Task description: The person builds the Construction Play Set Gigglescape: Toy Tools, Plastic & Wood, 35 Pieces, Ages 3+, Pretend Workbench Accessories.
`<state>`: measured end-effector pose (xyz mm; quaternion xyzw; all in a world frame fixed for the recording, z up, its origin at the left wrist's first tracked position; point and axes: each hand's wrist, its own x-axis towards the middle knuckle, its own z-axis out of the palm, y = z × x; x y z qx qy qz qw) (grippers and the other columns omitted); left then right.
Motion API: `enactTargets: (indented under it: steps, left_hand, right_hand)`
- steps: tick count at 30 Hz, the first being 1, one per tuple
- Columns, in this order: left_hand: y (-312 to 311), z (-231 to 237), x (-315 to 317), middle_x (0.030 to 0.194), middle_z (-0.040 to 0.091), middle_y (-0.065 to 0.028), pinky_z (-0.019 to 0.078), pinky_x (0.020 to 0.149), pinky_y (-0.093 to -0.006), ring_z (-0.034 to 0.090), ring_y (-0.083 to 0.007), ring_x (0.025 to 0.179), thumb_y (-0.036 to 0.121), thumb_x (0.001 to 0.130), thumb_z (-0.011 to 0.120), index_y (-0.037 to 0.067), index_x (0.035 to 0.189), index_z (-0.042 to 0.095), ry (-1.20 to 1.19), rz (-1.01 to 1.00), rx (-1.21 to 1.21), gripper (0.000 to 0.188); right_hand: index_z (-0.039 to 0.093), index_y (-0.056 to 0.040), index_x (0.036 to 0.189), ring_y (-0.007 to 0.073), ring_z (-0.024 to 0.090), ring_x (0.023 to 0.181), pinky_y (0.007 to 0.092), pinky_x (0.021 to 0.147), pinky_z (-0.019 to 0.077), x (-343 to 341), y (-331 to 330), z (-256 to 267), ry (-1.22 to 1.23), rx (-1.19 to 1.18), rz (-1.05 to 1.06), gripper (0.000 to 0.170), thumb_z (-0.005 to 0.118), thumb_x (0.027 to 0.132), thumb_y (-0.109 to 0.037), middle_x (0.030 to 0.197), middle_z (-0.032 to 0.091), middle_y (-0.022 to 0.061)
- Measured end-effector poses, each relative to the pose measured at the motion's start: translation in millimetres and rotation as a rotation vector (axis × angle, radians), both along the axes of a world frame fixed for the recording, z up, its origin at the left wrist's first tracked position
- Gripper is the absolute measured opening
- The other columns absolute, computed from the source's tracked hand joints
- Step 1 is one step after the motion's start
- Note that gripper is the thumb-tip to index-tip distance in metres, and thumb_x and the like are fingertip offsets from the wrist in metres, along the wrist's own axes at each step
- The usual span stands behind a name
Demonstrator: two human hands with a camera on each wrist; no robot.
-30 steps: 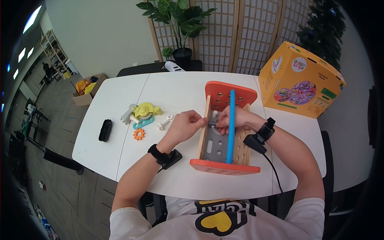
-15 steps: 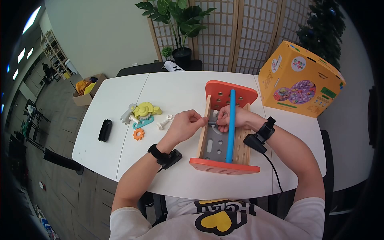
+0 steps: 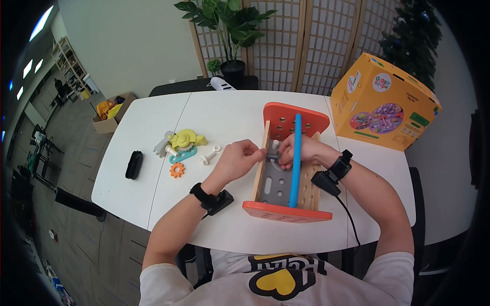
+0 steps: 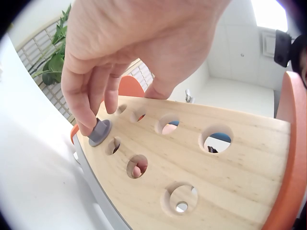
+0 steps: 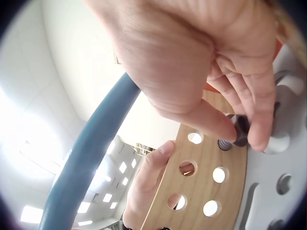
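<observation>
Inside the toy toolbox, my right hand pinches a dark grey nut between thumb and finger. The nut sits against the wooden side panel, where a threaded bolt end pokes through a hole. On the panel's outer face, my left hand has its fingertips on the grey bolt head, with the thumb over the panel's top edge. A white peg stands in the grey base near my right fingers.
A blue handle bar crosses above the box between two red end panels. Left on the white table lie a yellow-green toy part, a teal strip, an orange gear, white bolts and a black case. A yellow carton stands back right.
My right fingers have shifted slightly at the nut, and a little more of the grey part shows. The left hand stays at the bolt head; the toolbox is in the same place.
</observation>
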<state>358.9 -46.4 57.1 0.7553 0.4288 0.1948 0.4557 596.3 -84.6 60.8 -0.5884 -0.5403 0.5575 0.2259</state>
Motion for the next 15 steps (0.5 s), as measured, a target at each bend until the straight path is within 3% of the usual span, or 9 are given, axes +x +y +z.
enactTargets:
  steps: [8, 11, 15]
  left_hand:
    - [-0.4, 1.0, 0.0, 0.097, 0.076, -0.0147, 0.0546, 0.086, -0.0310, 0.072, -0.0191, 0.092, 0.032, 0.096, 0.069, -0.003, 0.101, 0.071, 0.005, -0.003, -0.001, 0.035]
    - [-0.7, 1.4, 0.2, 0.096, 0.077, -0.0151, 0.0548, 0.086, -0.0312, 0.072, -0.0195, 0.092, 0.031, 0.096, 0.069, -0.003, 0.101, 0.071, 0.015, 0.005, 0.027, 0.035]
    - [0.2, -1.7, 0.6, 0.096, 0.077, -0.0154, 0.0549, 0.086, -0.0315, 0.073, -0.0198, 0.091, 0.031, 0.095, 0.069, -0.004, 0.101, 0.071, 0.003, 0.007, 0.041, 0.035]
  right_hand:
    - [0.072, 0.0051, 0.077, 0.0173, 0.070, 0.068, 0.0291, 0.065, 0.0545, -0.5, 0.9, -2.7, -0.033, 0.015, 0.006, 0.015, 0.076, 0.085, -0.008, 0.073, 0.072, 0.0113]
    - [0.067, 0.0101, 0.098, 0.0146, 0.073, 0.073, 0.0231, 0.065, 0.0583, 1.6, 3.7, -1.0, -0.096, 0.016, 0.082, 0.022, 0.074, 0.093, -0.010, 0.084, 0.074, 0.0126]
    - [0.061, 0.0027, 0.088, 0.0207, 0.074, 0.073, 0.0303, 0.062, 0.0592, -1.0, -1.9, -5.5, 0.052, 0.024, -0.081, 0.017, 0.076, 0.088, -0.006, 0.080, 0.072, 0.0150]
